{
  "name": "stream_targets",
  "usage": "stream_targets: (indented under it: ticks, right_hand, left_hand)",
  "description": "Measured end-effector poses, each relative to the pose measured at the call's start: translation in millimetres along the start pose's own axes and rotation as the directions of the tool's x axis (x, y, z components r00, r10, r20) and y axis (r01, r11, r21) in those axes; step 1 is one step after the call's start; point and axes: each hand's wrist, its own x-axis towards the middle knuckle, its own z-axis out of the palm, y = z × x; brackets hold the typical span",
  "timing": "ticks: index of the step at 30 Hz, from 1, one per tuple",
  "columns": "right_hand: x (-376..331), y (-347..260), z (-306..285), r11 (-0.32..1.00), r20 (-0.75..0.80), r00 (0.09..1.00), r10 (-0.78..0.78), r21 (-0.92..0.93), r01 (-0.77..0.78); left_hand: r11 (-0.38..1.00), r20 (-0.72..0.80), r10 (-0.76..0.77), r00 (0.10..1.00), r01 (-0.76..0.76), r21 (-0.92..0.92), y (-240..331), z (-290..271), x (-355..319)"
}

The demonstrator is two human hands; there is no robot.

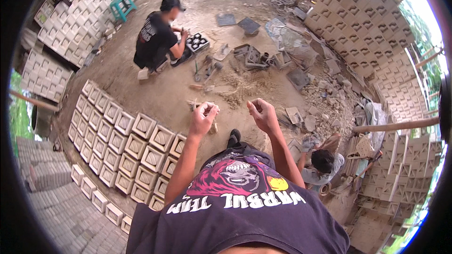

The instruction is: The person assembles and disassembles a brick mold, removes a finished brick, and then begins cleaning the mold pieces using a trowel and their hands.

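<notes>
The person's left hand (205, 115) and right hand (263, 115) hung above the ground (230, 121), fingers curled; whether either gripped anything could not be told. Sand (242, 90) lay at twelve o'clock, blocks (128, 164) at eight, a co-worker (154, 37) and mould (197, 43) at eleven.

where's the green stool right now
In the head view's upper left, the green stool stands by the stacked pale blocks, up and left of the crouching person in black.
</notes>
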Motion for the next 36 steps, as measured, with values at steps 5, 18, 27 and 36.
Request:
stream_targets:
  ticks: [5,18,27,36]
  right_hand:
    - [60.6,5.2,-34.2,1.0,-0.078,0.997,0.004,0.018,-0.002]
    - [151.1,40.3,-89.5,0.984,-0.216,0.961,0.174,0.061,-0.165]
    - [244.0,49.3,-143.1,0.981,-0.36,0.913,0.19,0.024,-0.194]
    - [320.6,56.1,-195.5,0.974,-0.451,0.863,0.227,0.09,-0.209]
  left_hand:
    - [0.994,0.087,0.049,0.995,-0.057,0.094,33.8,29.9,84.4]
    - [0.998,0.238,-0.014,0.971,-0.002,0.064,27.9,90.2,226.2]
    - [0.997,0.351,-0.004,0.937,-0.024,0.075,34.9,147.2,361.2]
    - [0.997,0.498,0.05,0.866,-0.076,0.031,70.6,212.1,467.1]
